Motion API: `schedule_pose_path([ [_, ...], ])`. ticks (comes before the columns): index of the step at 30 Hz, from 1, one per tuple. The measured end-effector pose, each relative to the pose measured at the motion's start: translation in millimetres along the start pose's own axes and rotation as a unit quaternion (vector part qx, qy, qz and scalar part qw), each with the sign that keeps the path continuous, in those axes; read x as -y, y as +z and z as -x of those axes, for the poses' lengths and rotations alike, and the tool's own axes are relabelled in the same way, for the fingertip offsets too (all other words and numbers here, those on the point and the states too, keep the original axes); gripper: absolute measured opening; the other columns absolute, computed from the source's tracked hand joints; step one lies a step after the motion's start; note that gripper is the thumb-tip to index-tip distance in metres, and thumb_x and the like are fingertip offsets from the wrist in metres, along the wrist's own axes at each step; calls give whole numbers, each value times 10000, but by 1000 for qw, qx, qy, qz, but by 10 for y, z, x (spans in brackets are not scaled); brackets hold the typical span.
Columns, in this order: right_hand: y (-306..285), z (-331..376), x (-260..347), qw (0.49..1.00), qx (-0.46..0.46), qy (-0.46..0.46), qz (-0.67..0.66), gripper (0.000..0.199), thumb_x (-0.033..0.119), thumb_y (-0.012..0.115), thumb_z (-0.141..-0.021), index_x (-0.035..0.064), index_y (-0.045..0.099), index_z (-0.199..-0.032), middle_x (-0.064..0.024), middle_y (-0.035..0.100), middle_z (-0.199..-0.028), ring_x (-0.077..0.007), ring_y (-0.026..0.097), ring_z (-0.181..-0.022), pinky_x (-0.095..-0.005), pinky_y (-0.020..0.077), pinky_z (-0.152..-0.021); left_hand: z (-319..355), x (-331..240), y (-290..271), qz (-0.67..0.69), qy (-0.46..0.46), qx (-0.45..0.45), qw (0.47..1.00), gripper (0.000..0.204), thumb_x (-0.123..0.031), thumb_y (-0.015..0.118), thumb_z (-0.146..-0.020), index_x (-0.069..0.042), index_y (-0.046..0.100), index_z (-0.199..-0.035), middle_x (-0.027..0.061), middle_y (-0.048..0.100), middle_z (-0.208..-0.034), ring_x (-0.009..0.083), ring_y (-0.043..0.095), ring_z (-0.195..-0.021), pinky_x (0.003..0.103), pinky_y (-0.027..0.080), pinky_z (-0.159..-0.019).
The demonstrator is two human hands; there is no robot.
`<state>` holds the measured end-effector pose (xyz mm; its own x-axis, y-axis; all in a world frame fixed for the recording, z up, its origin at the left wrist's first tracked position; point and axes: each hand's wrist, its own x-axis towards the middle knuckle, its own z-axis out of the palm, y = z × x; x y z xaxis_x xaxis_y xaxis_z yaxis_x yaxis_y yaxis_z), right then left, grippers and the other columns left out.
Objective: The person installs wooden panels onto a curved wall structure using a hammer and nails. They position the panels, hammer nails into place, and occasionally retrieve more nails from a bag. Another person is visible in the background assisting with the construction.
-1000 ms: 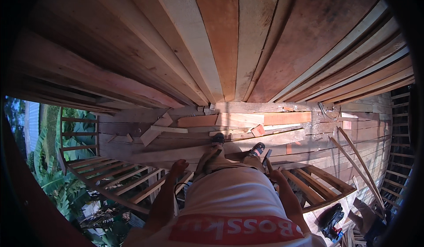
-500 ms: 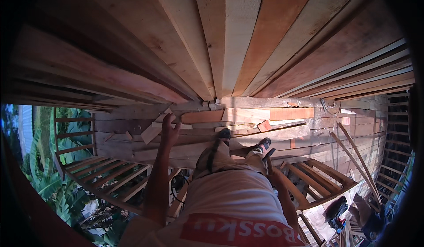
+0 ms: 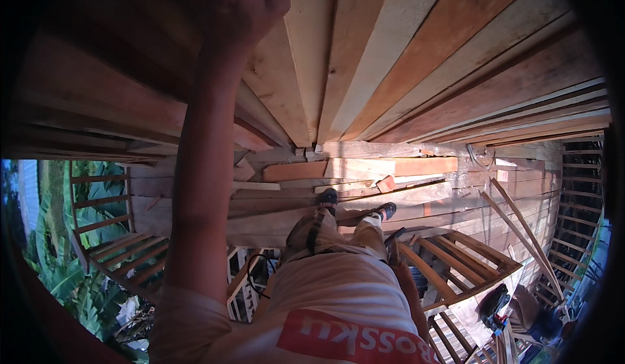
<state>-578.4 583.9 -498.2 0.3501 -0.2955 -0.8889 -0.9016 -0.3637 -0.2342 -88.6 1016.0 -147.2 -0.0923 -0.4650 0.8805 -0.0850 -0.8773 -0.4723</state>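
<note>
The left hand (image 3: 244, 3) has risen, fingers curled against the stacked planks (image 3: 364, 45); right hand unseen.

A wall of long upright boards (image 3: 364, 52) — reddish and pale by turns — fills the upper view. Below lies a rough plank floor (image 3: 273, 224) strewn with offcuts (image 3: 296, 170). Slatted wooden frames (image 3: 456, 260) stand right; green leaves (image 3: 52, 234) show in daylight, left.
</note>
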Motion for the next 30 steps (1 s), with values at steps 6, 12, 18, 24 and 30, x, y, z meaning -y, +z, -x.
schedule_pose_path([
  [6, 301, -545, -732, 987, -63, -80, 125, 443, 203, 647, -815, -148, 561, -1071, -240, 662, -799, -279, 689, -621, -426, 551, -560, 117, 52, 184, -37, 41, -52, 997, 563, -209, 563, -890, -47, 434, -1414, 247, 363, -1470, 459, 318, -1356, 587, 247, -1089],
  [12, 154, -171, 58, 997, 2, -25, 79, 454, 187, 651, -816, -170, 538, -1074, -255, 652, -793, -302, 694, -638, -425, 539, -545, 116, 11, 172, -24, 25, -30, 999, 595, -216, 594, -862, -59, 438, -1415, 246, 371, -1468, 451, 330, -1355, 584, 250, -1087],
  [18, 232, -595, -339, 995, -42, -35, 89, 425, 213, 656, -817, -151, 573, -1019, -260, 669, -830, -339, 703, -751, -445, 537, -600, -44, -233, -75, 110, -62, 12, 992, 607, -181, 711, -805, -42, 489, -1353, 212, 442, -1392, 397, 387, -1302, 522, 313, -1068],
  [24, 191, -320, -185, 999, -45, 10, -5, 333, 194, 664, -812, -99, 609, -961, -175, 656, -743, -261, 657, -589, -395, 513, -522, -32, -396, 33, 220, -171, -35, 960, 528, -171, 782, -753, -20, 598, -1225, 200, 544, -1275, 391, 465, -1210, 517, 390, -1010],
  [30, 329, -185, -288, 995, -32, 38, -83, 335, 213, 658, -822, -77, 621, -985, -157, 656, -761, -260, 671, -667, -397, 516, -592, 11, -332, 15, 199, -157, -22, 967, 517, -238, 778, -767, -36, 612, -1213, 209, 551, -1242, 406, 473, -1200, 534, 380, -1015],
])
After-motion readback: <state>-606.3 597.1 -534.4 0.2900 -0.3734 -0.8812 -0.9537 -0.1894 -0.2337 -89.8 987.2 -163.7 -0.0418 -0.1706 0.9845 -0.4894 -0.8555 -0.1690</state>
